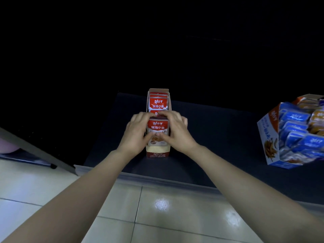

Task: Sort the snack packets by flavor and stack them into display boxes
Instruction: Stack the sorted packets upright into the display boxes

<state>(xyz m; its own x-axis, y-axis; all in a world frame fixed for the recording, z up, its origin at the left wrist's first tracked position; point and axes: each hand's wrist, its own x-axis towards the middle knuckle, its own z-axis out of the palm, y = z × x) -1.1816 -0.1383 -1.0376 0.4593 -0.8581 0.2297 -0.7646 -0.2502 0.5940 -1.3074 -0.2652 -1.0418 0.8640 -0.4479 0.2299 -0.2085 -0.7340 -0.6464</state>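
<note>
Red snack packets (158, 103) stand on edge in a row inside a narrow red display box (157, 154), which sits at the centre of the frame on a dark tabletop (219, 137). The front red packet (158, 128) stands upright at the near end of that row, its printed face turned towards the camera, and both hands are on it. The left hand (137, 130) grips it from the left side of the box, fingers curled together over the packet's top edge and thumb pressed on its lower face. The right hand (177, 130) mirrors this from the right, fingers bent over the same top edge and thumb on the lower face, so the two thumbs nearly meet (whether they touch each other I cannot tell). Behind the fingers, the packets further back show their red tops.

At the right edge of the frame, well apart from the red box, a blue display box (268, 137) lies tilted, filled with blue packets (294, 118) and, beyond them, some orange packets (317, 120). Pale floor tiles (157, 216) fill the bottom of the frame beneath both forearms.
</note>
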